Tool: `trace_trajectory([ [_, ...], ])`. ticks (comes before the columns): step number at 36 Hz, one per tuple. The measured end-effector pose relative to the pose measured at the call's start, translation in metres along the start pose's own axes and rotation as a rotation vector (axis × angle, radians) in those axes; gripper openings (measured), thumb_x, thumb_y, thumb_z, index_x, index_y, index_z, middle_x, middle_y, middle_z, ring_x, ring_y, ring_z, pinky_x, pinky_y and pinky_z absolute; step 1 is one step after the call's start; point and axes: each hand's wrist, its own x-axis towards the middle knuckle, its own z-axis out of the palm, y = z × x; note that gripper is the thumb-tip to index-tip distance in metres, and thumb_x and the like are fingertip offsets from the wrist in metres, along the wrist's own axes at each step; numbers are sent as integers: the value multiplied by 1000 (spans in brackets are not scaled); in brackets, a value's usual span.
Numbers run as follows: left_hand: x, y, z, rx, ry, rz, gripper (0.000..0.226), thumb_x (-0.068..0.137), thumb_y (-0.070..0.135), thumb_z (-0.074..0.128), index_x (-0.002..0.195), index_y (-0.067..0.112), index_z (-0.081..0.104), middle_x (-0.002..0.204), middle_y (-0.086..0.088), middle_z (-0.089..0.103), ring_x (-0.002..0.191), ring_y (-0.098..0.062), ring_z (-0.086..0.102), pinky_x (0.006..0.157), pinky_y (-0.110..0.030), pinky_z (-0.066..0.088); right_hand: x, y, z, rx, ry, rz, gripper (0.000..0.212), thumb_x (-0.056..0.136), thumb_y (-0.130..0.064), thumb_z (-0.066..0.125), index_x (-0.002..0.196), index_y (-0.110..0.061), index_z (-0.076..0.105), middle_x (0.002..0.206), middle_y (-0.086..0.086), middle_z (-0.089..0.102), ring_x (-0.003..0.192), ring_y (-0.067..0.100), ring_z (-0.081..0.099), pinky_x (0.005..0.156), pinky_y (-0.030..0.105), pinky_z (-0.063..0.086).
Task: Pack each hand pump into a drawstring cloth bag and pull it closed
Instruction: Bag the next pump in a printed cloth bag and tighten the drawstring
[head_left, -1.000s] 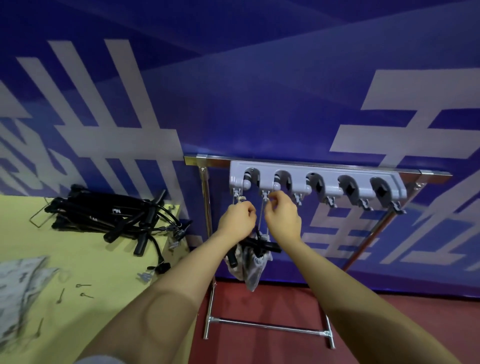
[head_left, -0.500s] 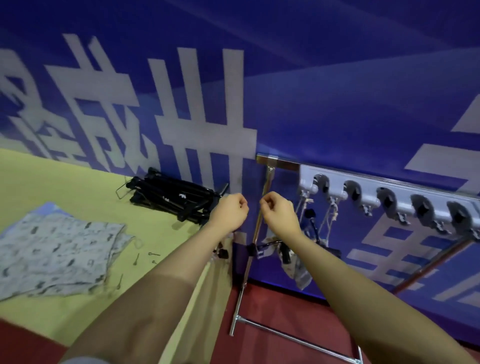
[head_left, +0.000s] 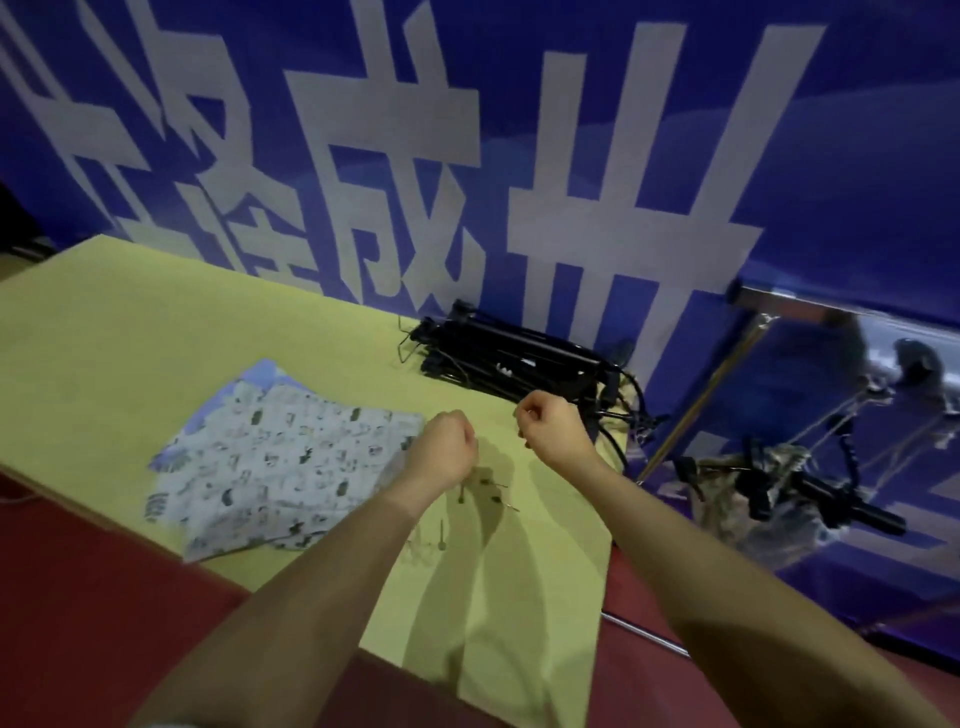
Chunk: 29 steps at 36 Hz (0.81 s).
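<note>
Hands hover over the yellow worktop (head_left: 156, 322) in the head view, both arms reaching in from the bottom of the frame. The left hand (head_left: 445, 447) is curled into a loose fist, knuckles up, just beside the right edge of the stack of printed drawstring cloth bags (head_left: 275, 467); whether it pinches anything cannot be told. The right hand (head_left: 553, 428) is likewise curled, held a little beyond and to the right of the bags, and something small glints at its fingertips, too blurred to name. The bags lie flat on the worktop, pale grey with small dark prints, a blue corner showing at their far edge. Right of the bags, in the shadow under the left hand, a few small metal pins (head_left: 488, 493) lie scattered on the worktop. Farther from the bags, at the worktop's back right corner against the blue banner (head_left: 675, 130) with large white characters, sits a heap of black hand pumps (head_left: 514, 358) with hoses trailing off the edge. Well to the right of the bags, past the worktop's edge, a metal rack (head_left: 701, 395) stands on the red floor (head_left: 78, 597), and a filled cloth bag with a black pump (head_left: 789, 493) sticking out hangs from it by its cords, blurred.
</note>
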Motion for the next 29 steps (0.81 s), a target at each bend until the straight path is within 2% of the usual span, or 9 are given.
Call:
trace_trajectory([
  [3, 4, -37, -13, -22, -20, -36, 17, 91, 11, 50, 96, -1, 61, 95, -17, 64, 87, -33, 62, 79, -43, 53, 6, -12, 37, -65, -54, -28, 17, 91, -16, 49, 96, -16, 65, 91, 6, 67, 85, 26, 64, 77, 37, 52],
  [6, 7, -66, -21, -10, -40, -77, 19, 91, 13, 50, 98, -2, 59, 90, -17, 60, 86, -33, 61, 77, -42, 52, 15, -20, 63, -176, -109, -115, 26, 93, -13, 44, 110, -17, 63, 108, 4, 62, 91, 23, 62, 75, 35, 52],
  [9, 11, -85, -24, -22, -59, -128, 24, 89, 14, 53, 109, 1, 58, 106, -16, 59, 97, -33, 60, 82, -39, 50, 26, -25, 82, -266, -196, -189, 33, 95, -11, 43, 123, -19, 57, 121, 5, 57, 108, 23, 56, 83, 37, 51],
  [12, 21, -99, -21, 20, -56, -134, 23, 87, 16, 54, 103, 1, 60, 105, -17, 62, 97, -33, 60, 81, -39, 51, 38, -26, 103, -347, -317, -231, 39, 95, -9, 45, 132, -21, 51, 131, 7, 52, 119, 27, 50, 93, 41, 47],
  [16, 36, -113, -14, 130, -96, -152, 37, 84, 31, 60, 111, 5, 56, 114, -13, 55, 112, -30, 50, 93, -39, 45, 53, -21, 133, -423, -430, -290, 49, 94, -7, 42, 141, -22, 43, 143, 7, 43, 126, 31, 45, 100, 42, 42],
  [20, 45, -124, -6, 280, -202, -138, 52, 86, 45, 58, 122, 10, 51, 128, -13, 45, 123, -30, 40, 102, -38, 34, 64, -15, 151, -608, -396, -357, 44, 94, -17, 48, 136, -29, 49, 144, -1, 43, 125, 27, 44, 100, 39, 32],
  [24, 47, -129, -4, 291, -177, -124, 60, 83, 52, 57, 124, 10, 51, 130, -12, 44, 126, -29, 35, 107, -37, 28, 67, -16, 161, -502, -259, -362, 28, 96, -28, 47, 116, -31, 67, 130, -9, 55, 117, 19, 47, 94, 35, 26],
  [27, 45, -128, -5, 283, -117, -113, 51, 88, 44, 53, 125, 9, 51, 129, -12, 44, 126, -29, 33, 104, -36, 30, 68, -18, 164, -377, -216, -345, 25, 96, -25, 47, 105, -25, 70, 120, -8, 59, 111, 18, 50, 89, 32, 22],
  [29, 44, -126, -9, 281, -34, -78, 39, 93, 34, 48, 122, 8, 54, 125, -11, 45, 122, -28, 35, 99, -34, 34, 66, -20, 162, -286, -199, -337, 22, 97, -20, 44, 103, -18, 66, 115, -3, 60, 106, 20, 53, 86, 30, 24],
])
